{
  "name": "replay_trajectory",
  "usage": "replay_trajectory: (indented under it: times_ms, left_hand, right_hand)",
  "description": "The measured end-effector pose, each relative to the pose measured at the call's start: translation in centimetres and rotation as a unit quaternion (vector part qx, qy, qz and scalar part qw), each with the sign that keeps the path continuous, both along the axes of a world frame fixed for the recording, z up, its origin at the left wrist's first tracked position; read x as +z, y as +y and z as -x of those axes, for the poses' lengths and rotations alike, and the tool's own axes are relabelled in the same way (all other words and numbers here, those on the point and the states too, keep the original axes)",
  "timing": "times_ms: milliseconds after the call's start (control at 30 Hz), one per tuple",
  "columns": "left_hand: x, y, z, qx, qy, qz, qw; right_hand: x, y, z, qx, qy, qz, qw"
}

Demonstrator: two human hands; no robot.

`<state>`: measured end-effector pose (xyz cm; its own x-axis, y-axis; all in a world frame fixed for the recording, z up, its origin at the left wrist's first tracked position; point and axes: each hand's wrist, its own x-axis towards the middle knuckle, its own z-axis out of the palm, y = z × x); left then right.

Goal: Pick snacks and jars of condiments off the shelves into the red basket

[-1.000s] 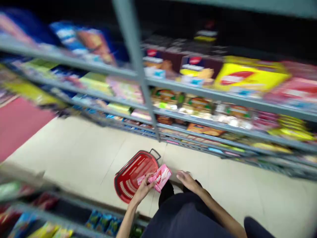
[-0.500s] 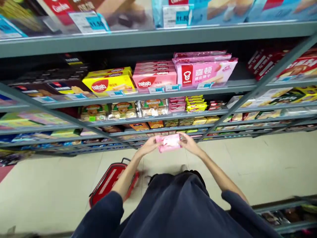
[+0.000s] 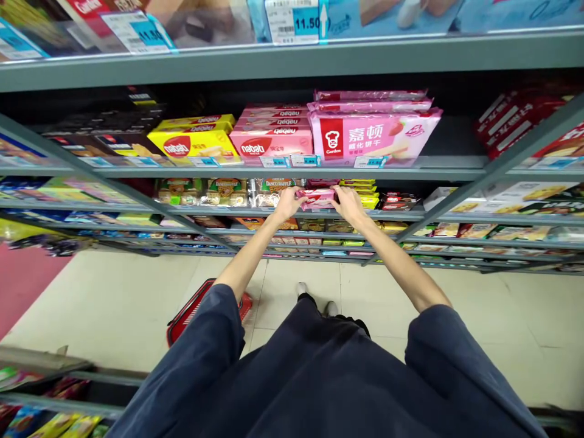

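Note:
My left hand and my right hand each grip one end of a small pink snack packet, held level at the front edge of a grey store shelf. Both arms are stretched forward. Behind the packet on that shelf lie more pink and yellow packets. A red shopping basket stands on the floor by my left leg, partly hidden by my left sleeve.
The shelf above carries yellow wafer boxes, pink wafer boxes and a large pink wafer pack. Grey diagonal shelf braces cross the view. Cream floor tiles lie below, and another shelf of snacks sits at the bottom left.
The pink packet rose from over the red basket, held in my left hand alone, to the shelf front with both hands on it. My view swung up to the shelves.

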<state>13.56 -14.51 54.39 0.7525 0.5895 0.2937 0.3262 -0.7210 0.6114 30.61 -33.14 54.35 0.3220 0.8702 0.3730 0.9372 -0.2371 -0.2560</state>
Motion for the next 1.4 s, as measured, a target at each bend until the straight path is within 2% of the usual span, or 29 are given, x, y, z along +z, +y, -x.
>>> replay_trajectory:
  times_ms: [300,467,667,800,967,1033,1133,1233,1333,1400]
  left_hand:
    - [-2.6,-0.4,-1.4,0.019,0.014,-0.041,0.999]
    - [-3.5,-1.1,-2.5,0.027,0.037,-0.052,0.998]
    - [-4.1,-1.8,-3.5,0.056,0.058,-0.066,0.995]
    - [-4.2,-1.8,-3.8,0.069,0.074,-0.073,0.992]
    - [-3.7,-1.7,-4.3,0.073,0.079,-0.080,0.991]
    - [-3.4,-1.9,-4.1,0.077,0.057,-0.091,0.991]
    - [-3.1,-3.1,-3.0,0.070,0.014,-0.109,0.992]
    - [-3.7,-5.9,-1.8,0.046,-0.009,-0.111,0.993]
    - [-5.1,-10.2,-2.2,0.013,-0.009,-0.093,0.995]
    - [-6.1,-12.8,-3.8,-0.012,0.012,-0.074,0.997]
  right_hand:
    - [-2.1,0.6,-1.4,-0.029,-0.062,0.023,0.997]
    - [-2.5,0.6,-1.3,-0.043,-0.064,0.013,0.997]
    - [-2.5,0.9,-0.1,-0.075,-0.094,0.019,0.993]
    - [-2.6,1.3,0.0,-0.079,-0.080,0.022,0.993]
    - [-2.4,2.3,0.7,-0.106,-0.051,0.043,0.992]
    - [-2.3,1.9,1.5,-0.107,-0.041,0.034,0.993]
    - [-3.1,-1.1,2.6,-0.096,-0.019,-0.036,0.995]
    - [-5.6,-7.1,2.5,-0.106,0.060,-0.103,0.987]
    - [-8.5,-13.0,0.1,-0.173,0.163,-0.078,0.968]
    - [-9.7,-15.1,-2.2,-0.215,0.184,-0.042,0.958]
